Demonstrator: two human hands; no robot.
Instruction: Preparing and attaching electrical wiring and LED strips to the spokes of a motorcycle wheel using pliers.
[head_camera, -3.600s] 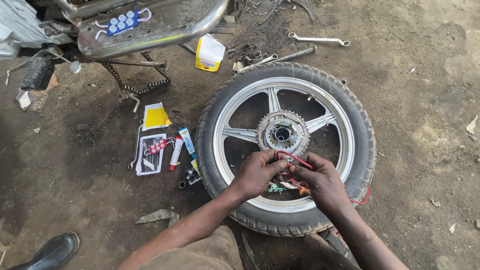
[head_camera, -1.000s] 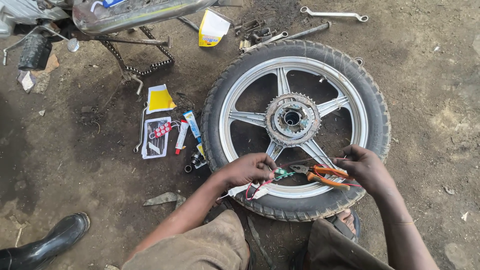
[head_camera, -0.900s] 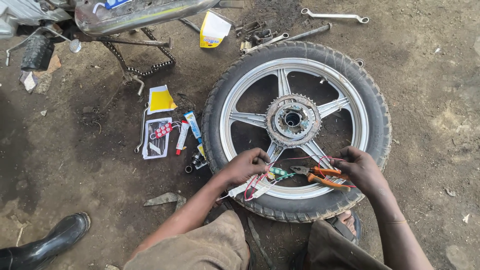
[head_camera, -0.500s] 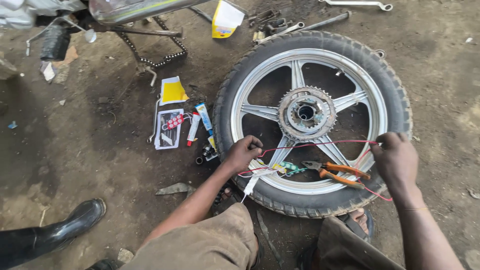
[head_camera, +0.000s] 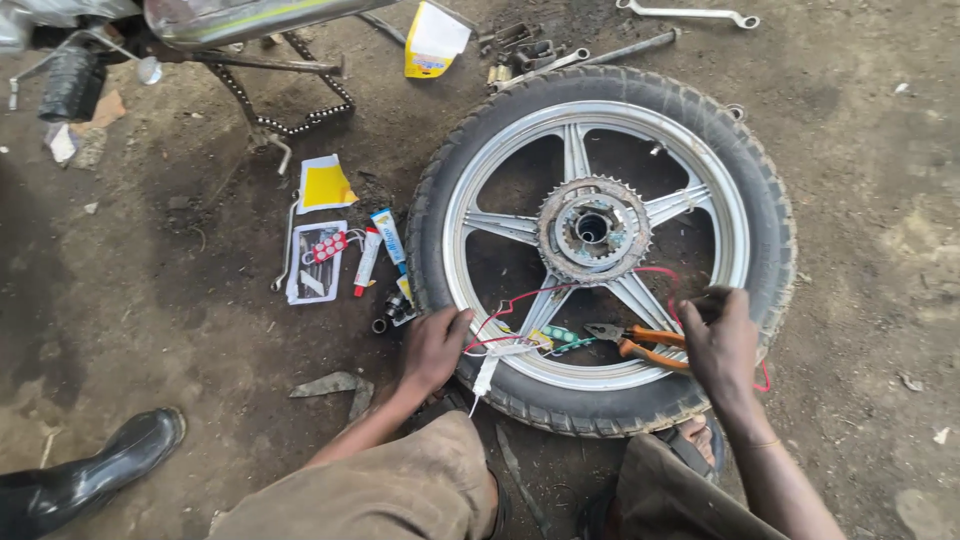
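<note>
Wheel (head_camera: 770, 240): motorcycle type, tyre on, silver spokes, lying flat on the dirt floor with the sprocket (head_camera: 592, 229) face up, just ahead of the person's knees so both hands reach the near rim. Wire (head_camera: 520, 298): thin, red, running in a loose arc from the left hand (head_camera: 432, 347) across the lower spokes to the right hand (head_camera: 722, 345), with a further red loop trailing past the tyre by the right wrist; seemingly held taut between the two hands to keep it off the spokes. Left hand: knuckles on the tyre's inner edge, fingers curled narrow on the wire's end and a small white connector (head_camera: 487, 368) hanging below. Right hand: fingers bent down, closed on the wire's far stretch, though the grip itself is hidden behind the hand. Pliers (head_camera: 640, 345): orange-handled, unheld, resting on the rim between the hands, nearer the right fingers, jaws toward a small green part (head_camera: 560, 337). Elsewhere on the floor: tubes and packets (head_camera: 335, 250) left of the tyre, spanner (head_camera: 690, 13) beyond it, boot (head_camera: 95, 475) of another person at lower left.
</note>
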